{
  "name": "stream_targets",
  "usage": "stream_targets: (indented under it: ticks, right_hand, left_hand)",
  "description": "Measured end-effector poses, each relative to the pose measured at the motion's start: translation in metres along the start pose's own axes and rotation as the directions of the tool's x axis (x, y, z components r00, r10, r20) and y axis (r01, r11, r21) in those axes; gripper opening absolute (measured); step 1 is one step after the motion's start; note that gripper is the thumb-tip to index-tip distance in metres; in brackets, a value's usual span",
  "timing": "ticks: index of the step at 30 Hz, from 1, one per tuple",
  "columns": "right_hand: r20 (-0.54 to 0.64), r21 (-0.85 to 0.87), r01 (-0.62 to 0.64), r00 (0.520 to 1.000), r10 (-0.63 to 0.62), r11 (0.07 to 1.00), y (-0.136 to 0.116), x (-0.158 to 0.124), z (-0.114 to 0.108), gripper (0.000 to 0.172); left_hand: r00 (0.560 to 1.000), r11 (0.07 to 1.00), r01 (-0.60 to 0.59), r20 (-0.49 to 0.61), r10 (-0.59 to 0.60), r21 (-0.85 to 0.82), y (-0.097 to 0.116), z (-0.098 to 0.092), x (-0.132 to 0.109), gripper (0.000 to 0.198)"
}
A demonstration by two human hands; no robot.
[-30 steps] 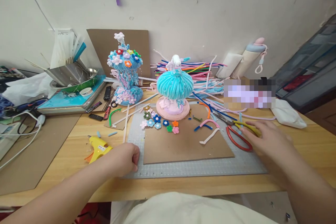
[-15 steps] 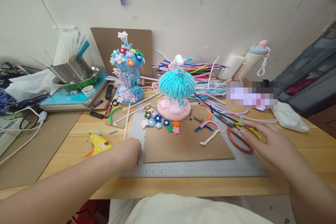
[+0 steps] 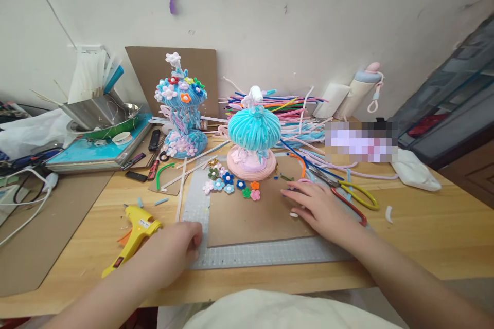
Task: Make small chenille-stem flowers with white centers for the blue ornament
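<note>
My right hand is over the right part of the cardboard sheet, fingers spread. Under and beside its fingers lie cut pipe cleaner pieces, mostly covered; a white end shows. My left hand rests curled at the left edge of the grey cutting mat; whatever its fingers may hold is hidden. Small pipe cleaner flowers lie on the cardboard's left half. Behind them stands a turquoise, mushroom-shaped pipe cleaner piece on a pink base. Red-handled scissors and yellow-handled pliers lie right of my right hand.
A yellow glue gun lies left of my left hand. A finished-looking blue flowered piece stands at back left, near a steel pot. Bundled pipe cleaners lie along the wall. A white packet lies at right.
My right hand has left the yellow-handled pliers and moved left over the pipe cleaner pieces, fingers spreading. A small white scrap now shows on the table at right. My left hand stays curled.
</note>
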State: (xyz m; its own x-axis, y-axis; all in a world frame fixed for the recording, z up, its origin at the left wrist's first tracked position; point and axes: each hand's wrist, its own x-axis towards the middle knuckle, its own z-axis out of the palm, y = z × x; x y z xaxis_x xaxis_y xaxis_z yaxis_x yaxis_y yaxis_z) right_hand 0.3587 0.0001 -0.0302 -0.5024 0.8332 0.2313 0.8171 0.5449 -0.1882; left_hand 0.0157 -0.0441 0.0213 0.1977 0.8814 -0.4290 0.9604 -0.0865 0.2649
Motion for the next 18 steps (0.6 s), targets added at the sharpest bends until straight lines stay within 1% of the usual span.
stream_targets:
  ticks: [2, 4, 6, 7, 9, 10, 11, 12, 13, 14, 16, 18]
  right_hand:
    - [-0.002, -0.040, 0.019, 1.000, -0.019, 0.999, 0.010, 0.008, 0.009, 0.034]
    - [-0.027, -0.059, 0.002, 1.000, -0.004, 0.998, 0.024, 0.015, 0.015, 0.030]
    - [-0.086, -0.064, -0.062, 0.995, 0.056, 0.996, 0.033, 0.021, 0.015, 0.027]
    - [-0.134, -0.049, -0.105, 0.986, 0.097, 0.993, 0.034, 0.024, 0.014, 0.025]
    - [-0.227, 0.047, -0.163, 0.959, 0.170, 0.985, 0.023, 0.030, 0.005, 0.022]
    - [-0.257, 0.136, -0.165, 0.946, 0.196, 0.977, 0.011, 0.033, -0.001, 0.021]
    - [-0.235, 0.256, -0.125, 0.954, 0.187, 0.958, -0.004, 0.035, -0.008, 0.021]
    - [-0.186, 0.399, -0.083, 0.968, 0.170, 0.913, -0.021, 0.037, -0.015, 0.020]
    - [-0.091, 0.541, -0.066, 0.987, 0.136, 0.838, -0.040, 0.039, -0.022, 0.019]
    - [-0.002, 0.665, -0.089, 0.993, 0.121, 0.742, -0.058, 0.041, -0.028, 0.018]
    - [0.148, 0.820, -0.171, 0.985, 0.086, 0.546, -0.089, 0.043, -0.035, 0.013]
    - [0.262, 0.907, -0.268, 0.963, 0.062, 0.324, -0.109, 0.044, -0.036, 0.014]
  left_hand:
    - [0.997, 0.997, -0.054, -0.057, 0.051, -0.054, -0.004, 0.005, -0.007, 0.013]
    - [0.994, 0.991, -0.084, -0.076, 0.076, -0.105, -0.006, 0.008, -0.011, 0.014]
    - [0.994, 0.980, -0.085, -0.083, 0.071, -0.181, -0.006, 0.008, -0.012, 0.013]
    - [0.994, 0.968, -0.080, -0.088, 0.060, -0.237, -0.004, 0.008, -0.012, 0.011]
    - [0.992, 0.907, -0.099, -0.116, 0.056, -0.408, 0.003, 0.009, -0.010, 0.008]
    - [0.989, 0.847, -0.127, -0.137, 0.065, -0.516, 0.008, 0.010, -0.008, 0.007]
    - [0.983, 0.765, -0.165, -0.167, 0.077, -0.622, 0.015, 0.010, -0.007, 0.008]
    - [0.975, 0.672, -0.208, -0.202, 0.089, -0.711, 0.022, 0.011, -0.005, 0.010]
    - [0.966, 0.593, -0.245, -0.244, 0.084, -0.767, 0.029, 0.012, -0.004, 0.011]
    - [0.952, 0.545, -0.285, -0.297, 0.070, -0.788, 0.036, 0.013, -0.003, 0.011]
    - [0.900, 0.524, -0.395, -0.431, 0.057, -0.755, 0.047, 0.014, -0.001, 0.011]
    - [0.834, 0.539, -0.501, -0.544, 0.093, -0.676, 0.054, 0.015, 0.000, 0.010]
